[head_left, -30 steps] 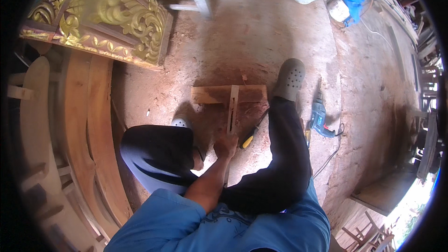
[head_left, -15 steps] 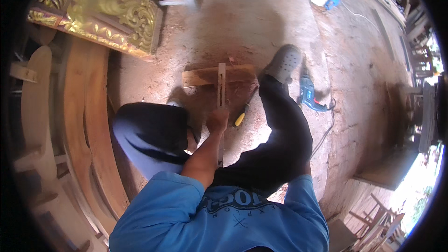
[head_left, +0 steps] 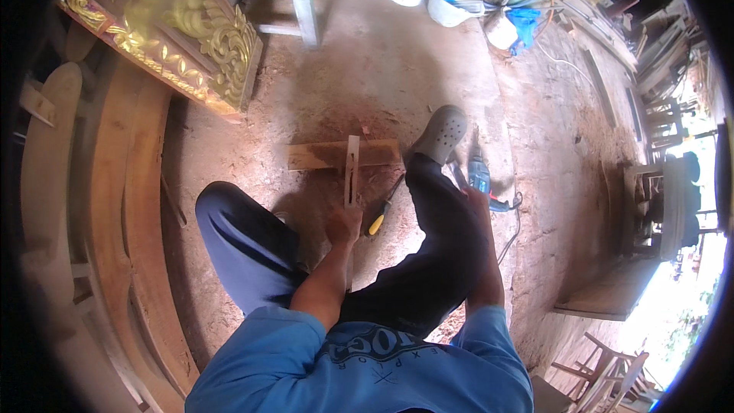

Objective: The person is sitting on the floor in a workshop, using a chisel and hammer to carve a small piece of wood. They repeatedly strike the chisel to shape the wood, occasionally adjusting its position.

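The left hand point(head_left: 343, 226) is gripping a stick point(head_left: 355, 144), looking stiff and light, best held below its slots point(head_left: 352, 177). At three o'clock, the right hand point(head_left: 477, 203) is hiding its grip.

A blue printed shirt point(head_left: 352, 378) tops dark trousers point(head_left: 447, 237) and a grey clog point(head_left: 442, 134).

I see a pale strip point(head_left: 354, 149) in my left hand point(head_left: 343, 227), brown board point(head_left: 310, 156) beyond, yellow handle point(head_left: 375, 225) between my hands, blue drill point(head_left: 479, 171) by my right hand point(head_left: 477, 200), gold scroll-patterned panel point(head_left: 226, 47) far ahead-left of both.
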Action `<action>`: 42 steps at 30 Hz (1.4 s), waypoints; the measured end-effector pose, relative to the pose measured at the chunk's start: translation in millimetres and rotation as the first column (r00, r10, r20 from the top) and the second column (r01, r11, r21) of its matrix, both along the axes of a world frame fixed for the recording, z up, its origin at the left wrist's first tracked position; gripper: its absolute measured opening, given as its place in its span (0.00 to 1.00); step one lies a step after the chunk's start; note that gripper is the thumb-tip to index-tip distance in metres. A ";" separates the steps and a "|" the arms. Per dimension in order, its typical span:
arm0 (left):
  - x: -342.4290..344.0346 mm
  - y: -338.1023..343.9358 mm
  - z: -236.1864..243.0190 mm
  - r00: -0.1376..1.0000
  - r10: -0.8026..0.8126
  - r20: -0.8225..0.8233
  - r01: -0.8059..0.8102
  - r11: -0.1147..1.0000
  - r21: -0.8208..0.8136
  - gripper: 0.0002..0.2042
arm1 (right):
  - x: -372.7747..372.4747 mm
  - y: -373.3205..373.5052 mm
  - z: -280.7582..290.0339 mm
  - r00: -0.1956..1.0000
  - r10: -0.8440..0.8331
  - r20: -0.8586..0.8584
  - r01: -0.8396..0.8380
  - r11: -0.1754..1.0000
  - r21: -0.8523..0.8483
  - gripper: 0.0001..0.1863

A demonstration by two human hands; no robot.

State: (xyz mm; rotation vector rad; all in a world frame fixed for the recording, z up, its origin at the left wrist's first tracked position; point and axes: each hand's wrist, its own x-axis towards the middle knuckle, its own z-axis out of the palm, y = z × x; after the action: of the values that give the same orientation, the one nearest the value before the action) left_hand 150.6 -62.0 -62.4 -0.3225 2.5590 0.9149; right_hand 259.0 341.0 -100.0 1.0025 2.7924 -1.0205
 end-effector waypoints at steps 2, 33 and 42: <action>1.1 -0.2 3.2 1.000 0.011 0.016 -0.012 0.999 0.053 0.26 | 49.0 -32.4 9.0 0.997 -0.046 0.062 0.043 0.998 0.042 0.23; -1.3 -8.5 -28.7 0.984 -0.109 -0.141 0.156 0.910 0.385 0.26 | 158.0 -108.0 -69.4 0.756 -0.641 0.128 0.585 0.751 0.307 0.22; -1.7 -11.7 -24.2 0.987 -0.129 -0.097 0.147 0.967 0.207 0.25 | 103.8 -32.4 -99.3 0.709 -0.521 0.475 0.485 0.850 0.207 0.41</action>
State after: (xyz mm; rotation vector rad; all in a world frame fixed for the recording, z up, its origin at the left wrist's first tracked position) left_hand 148.9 -73.6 -86.6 -0.0434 2.4894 1.1581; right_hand 362.8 308.6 -199.3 1.8036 2.1542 -0.5374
